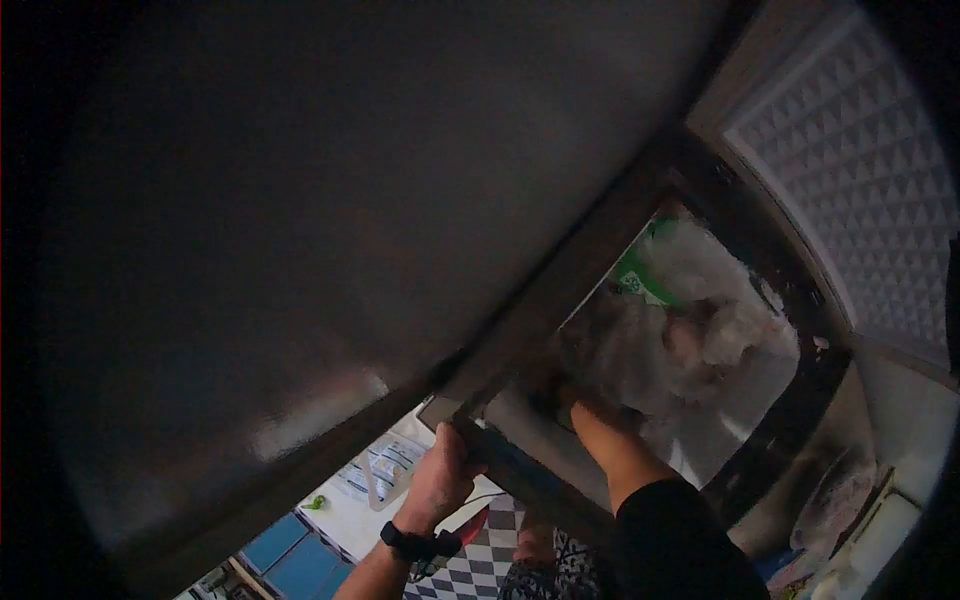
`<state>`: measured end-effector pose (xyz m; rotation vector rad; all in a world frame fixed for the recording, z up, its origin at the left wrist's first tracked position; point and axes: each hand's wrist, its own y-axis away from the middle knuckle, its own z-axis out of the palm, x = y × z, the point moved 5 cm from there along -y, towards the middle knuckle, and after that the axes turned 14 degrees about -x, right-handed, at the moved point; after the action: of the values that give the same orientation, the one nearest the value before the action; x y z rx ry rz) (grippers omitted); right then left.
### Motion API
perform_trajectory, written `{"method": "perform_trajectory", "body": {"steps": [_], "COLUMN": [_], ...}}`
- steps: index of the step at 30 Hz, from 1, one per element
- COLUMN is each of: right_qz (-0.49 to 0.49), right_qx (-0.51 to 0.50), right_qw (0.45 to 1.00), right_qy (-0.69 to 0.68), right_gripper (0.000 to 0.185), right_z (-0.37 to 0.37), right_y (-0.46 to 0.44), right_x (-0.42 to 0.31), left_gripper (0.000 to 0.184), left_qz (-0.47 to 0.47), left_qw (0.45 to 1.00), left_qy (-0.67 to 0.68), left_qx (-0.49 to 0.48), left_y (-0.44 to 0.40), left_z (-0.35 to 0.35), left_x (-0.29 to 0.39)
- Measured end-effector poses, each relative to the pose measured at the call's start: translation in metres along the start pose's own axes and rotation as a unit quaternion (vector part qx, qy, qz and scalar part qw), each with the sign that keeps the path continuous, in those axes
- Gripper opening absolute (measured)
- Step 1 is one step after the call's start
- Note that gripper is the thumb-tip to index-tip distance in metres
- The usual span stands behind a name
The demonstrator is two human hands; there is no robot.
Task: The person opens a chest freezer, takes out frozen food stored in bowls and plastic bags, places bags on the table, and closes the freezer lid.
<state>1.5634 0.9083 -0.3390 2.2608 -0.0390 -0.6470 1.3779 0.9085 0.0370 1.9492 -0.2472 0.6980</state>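
My left hand point(443, 475), with a black watch on the wrist, is at the near corner of a dark-rimmed compartment. Its thumb lies against the metal edge point(470, 420) and its fingers curl round it. My right arm, in a black sleeve, reaches into the compartment point(780, 425). My right hand point(562, 395) is in deep shadow there, so its fingers and anything in them cannot be made out. Beyond it lie clear plastic bags point(735, 335) with pale contents and a green-printed package point(640, 280).
A large dark metallic panel point(300, 220) fills the upper left. A white textured panel point(850, 150) stands at the upper right. Below are a white surface point(350, 520) with a printed packet point(385, 465) and a green item point(315, 502), blue panels, and a checkered floor point(480, 560).
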Motion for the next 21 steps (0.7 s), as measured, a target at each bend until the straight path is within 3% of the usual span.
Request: {"method": "perform_trajectory", "body": {"steps": [8, 13, 16, 19, 21], "right_qz": [-0.053, -0.073, -0.037, -0.026, -0.218], "right_qx": [-0.095, -0.206, -0.245, -0.201, 0.005], "right_qw": [0.990, 0.945, 0.910, 0.925, 0.974], "right_qy": [-0.085, -0.244, -0.333, -0.322, -0.060], "right_gripper": [0.019, 0.017, 0.016, 0.015, 0.019], "right_z": [-0.031, -0.097, -0.129, -0.166, -0.202], "right_y": [0.070, 0.190, 0.276, 0.347, 0.378], "right_x": [-0.023, -0.029, -0.036, -0.029, 0.004], "left_gripper": [0.054, 0.053, 0.054, 0.054, 0.055], "left_qz": [0.049, 0.063, 0.016, 0.034, 0.041], "left_qw": [0.998, 0.998, 1.000, 0.998, 0.998], "left_qy": [-0.028, 0.002, -0.001, -0.011, -0.013], "left_qx": [0.024, 0.023, 0.026, 0.043, 0.044], "left_y": [-0.002, -0.001, -0.006, -0.009, -0.006], "left_z": [0.001, -0.001, 0.002, 0.006, 0.004], "left_x": [-0.002, 0.002, -0.011, -0.021, -0.016]}}
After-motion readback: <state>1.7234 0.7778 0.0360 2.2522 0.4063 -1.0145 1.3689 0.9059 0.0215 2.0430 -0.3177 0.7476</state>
